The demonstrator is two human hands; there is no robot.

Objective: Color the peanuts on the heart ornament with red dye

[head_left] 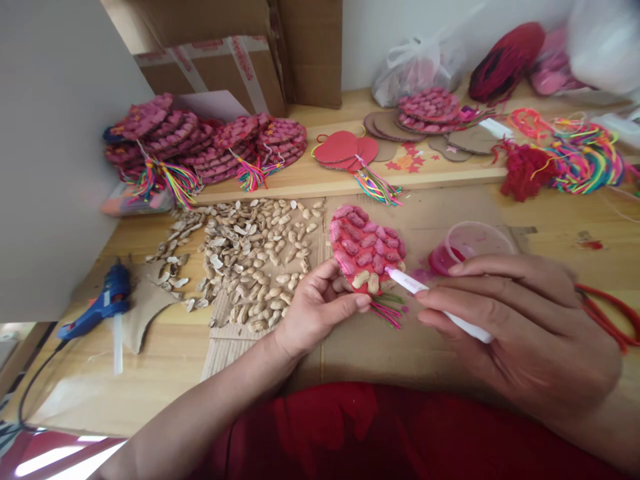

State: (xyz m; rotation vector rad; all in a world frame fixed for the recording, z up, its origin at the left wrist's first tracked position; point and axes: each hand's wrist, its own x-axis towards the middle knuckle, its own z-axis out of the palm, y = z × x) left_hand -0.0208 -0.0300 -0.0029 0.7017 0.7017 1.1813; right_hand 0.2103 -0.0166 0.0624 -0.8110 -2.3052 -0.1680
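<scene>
My left hand [320, 303] grips the lower left edge of a red heart-like piece [369, 250] covered with peanut shells. Most of its shells are pink; a couple near the bottom are still bare tan. A tassel [386, 312] of pink and green cords hangs below it. In my right hand [520, 320] is a white marker [440, 308], its pink tip touching or very close to the shells at the lower right. Behind that hand stands a clear plastic cup [477, 237] beside a smaller cup of red paint [443, 259].
Peanut shells [260, 260] lie spread on cardboard at the left, with a blue glue gun [100, 300] beyond. Stacked pink shell pieces [200, 143] line the back shelf, beside red discs [345, 150] and colourful cords [585, 153]. Red-handled scissors [610, 310] lie at the right.
</scene>
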